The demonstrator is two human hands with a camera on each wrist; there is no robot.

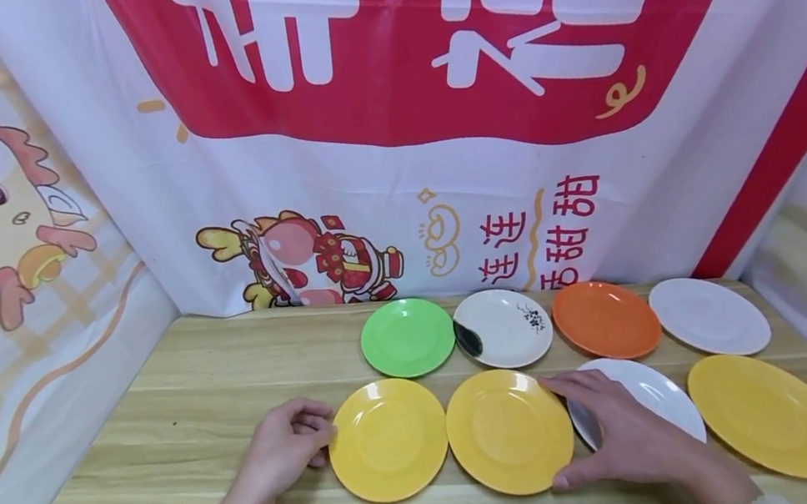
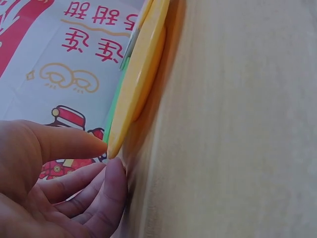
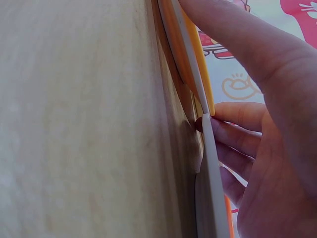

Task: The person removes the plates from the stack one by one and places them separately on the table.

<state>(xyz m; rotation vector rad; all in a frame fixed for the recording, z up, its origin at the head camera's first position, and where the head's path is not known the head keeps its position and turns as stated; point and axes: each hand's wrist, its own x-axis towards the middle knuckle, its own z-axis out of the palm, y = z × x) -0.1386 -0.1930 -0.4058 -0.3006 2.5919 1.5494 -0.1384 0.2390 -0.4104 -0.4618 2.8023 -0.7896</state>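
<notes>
My left hand (image 1: 287, 447) pinches the left rim of a round yellow plate (image 1: 387, 441) in the front row. In the left wrist view, the thumb (image 2: 74, 142) lies on the plate's upper side and the index fingertip on its underside. My right hand (image 1: 622, 435) spans the right side of a second yellow plate (image 1: 510, 432), gripping its rim with the thumb at the near side and fingers at the far side. A pale rim (image 3: 190, 54) shows right beneath that plate in the right wrist view. Partly hidden behind the right hand is a white plate (image 1: 655, 393).
Along the back lie a green plate (image 1: 407, 338), a white plate with black decoration (image 1: 507, 332), an orange plate (image 1: 606, 319) and a plain white plate (image 1: 710, 317). Another yellow plate (image 1: 770, 415) lies at the right. A printed cloth (image 1: 394, 177) hangs behind the wooden table (image 1: 222, 375).
</notes>
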